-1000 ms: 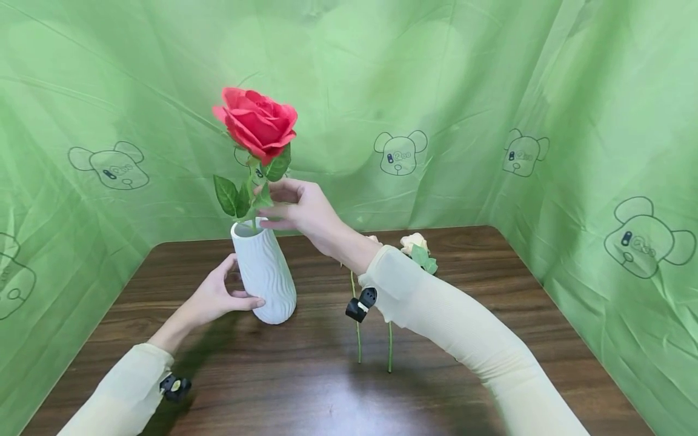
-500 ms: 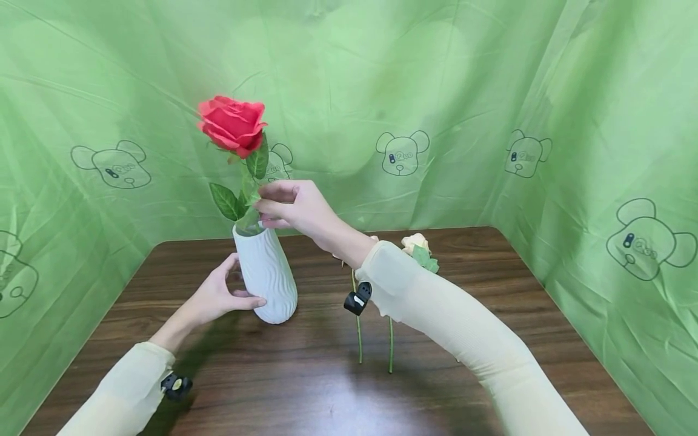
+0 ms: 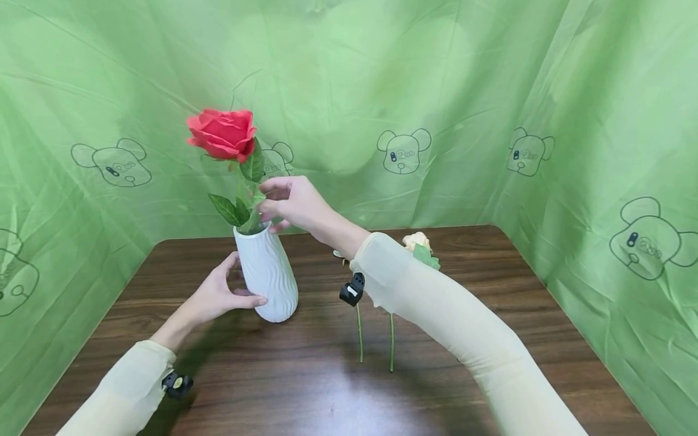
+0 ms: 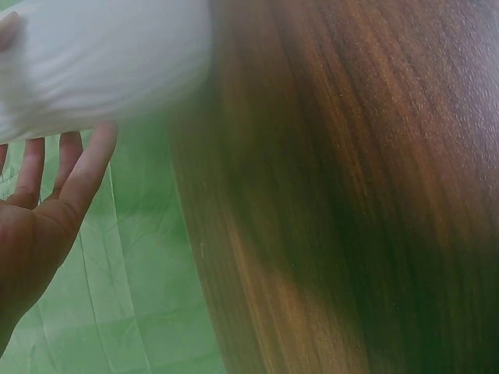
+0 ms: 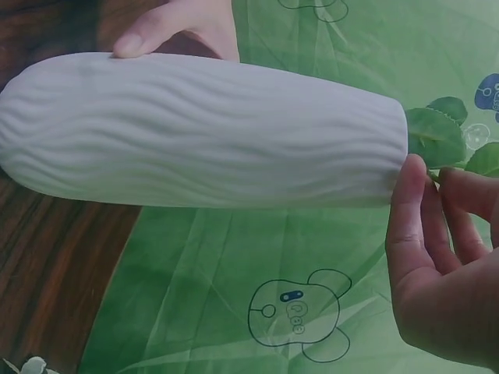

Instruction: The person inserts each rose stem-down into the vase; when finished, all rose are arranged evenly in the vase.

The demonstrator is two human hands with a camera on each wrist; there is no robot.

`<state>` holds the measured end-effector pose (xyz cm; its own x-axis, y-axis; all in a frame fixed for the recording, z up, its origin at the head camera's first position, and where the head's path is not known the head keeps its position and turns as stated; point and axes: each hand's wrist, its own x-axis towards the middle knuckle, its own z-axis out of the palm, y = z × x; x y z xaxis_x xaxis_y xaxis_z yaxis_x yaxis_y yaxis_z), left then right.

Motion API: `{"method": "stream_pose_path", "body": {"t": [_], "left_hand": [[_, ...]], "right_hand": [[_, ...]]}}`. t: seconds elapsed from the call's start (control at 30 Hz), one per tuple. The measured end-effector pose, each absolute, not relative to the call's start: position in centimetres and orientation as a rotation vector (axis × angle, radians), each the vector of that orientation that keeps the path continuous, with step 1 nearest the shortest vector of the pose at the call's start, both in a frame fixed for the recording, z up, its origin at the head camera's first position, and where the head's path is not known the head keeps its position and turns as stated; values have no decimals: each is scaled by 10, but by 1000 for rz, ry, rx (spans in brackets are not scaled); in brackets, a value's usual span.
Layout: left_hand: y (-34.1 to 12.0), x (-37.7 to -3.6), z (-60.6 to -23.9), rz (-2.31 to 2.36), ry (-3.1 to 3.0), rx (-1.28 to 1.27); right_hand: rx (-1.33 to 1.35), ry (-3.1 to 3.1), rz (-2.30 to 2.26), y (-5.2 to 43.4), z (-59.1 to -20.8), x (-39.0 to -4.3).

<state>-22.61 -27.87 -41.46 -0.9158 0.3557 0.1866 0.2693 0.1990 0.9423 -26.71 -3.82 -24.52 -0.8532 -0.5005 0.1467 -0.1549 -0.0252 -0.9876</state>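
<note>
Around the back and sides of the table hung green cloth (image 3: 327, 109), printed with outlined bear heads. The brown table (image 3: 305, 387) lay within it. From the table's middle, the cream right sleeve (image 3: 452, 315) reached in at four o'clock and the left sleeve (image 3: 125, 387) at eight.

At ten o'clock was the rippled white vase (image 3: 269, 281). The red rose (image 3: 222, 134) had its stem in the vase's mouth, leaves gathered at the rim and bloom leaning above toward eleven o'clock.

The left hand (image 3: 220, 293) grasped the vase low on its nine o'clock side, thumb in front and fingers behind. The right hand (image 3: 300, 203), at one o'clock from the vase, pinched the rose's stem just above the rim.

Toward two o'clock on the table lay a cream flower (image 3: 418, 243). Partly hidden by the right sleeve, two thin green stems (image 3: 392, 345) pointed toward six o'clock.
</note>
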Motion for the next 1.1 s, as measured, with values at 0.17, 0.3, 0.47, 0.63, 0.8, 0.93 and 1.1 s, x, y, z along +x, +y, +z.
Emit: {"method": "stream_pose_path", "body": {"t": [0.17, 0.3, 0.47, 0.63, 0.8, 0.93, 1.1], "left_hand": [[-278, -227, -413, 1829, 2389, 617], [-277, -227, -414, 1829, 2383, 626], [-276, -227, -415, 1839, 2378, 625], [-276, -227, -416, 1837, 2386, 633], [-277, -228, -416, 1810, 2407, 624], [-278, -227, -415, 1797, 2424, 619], [-279, -227, -415, 1797, 2419, 607]], "right_hand": [[-695, 2017, -1945, -38, -242, -269], [-667, 2051, -1923, -38, -242, -272], [-629, 2086, -1898, -39, -246, -276], [-568, 2097, -1859, -38, -247, -277], [-514, 2052, -1828, -32, -243, -277], [-501, 2008, -1833, -28, -242, -277], [-494, 1972, -1826, -23, -240, -278]]}}
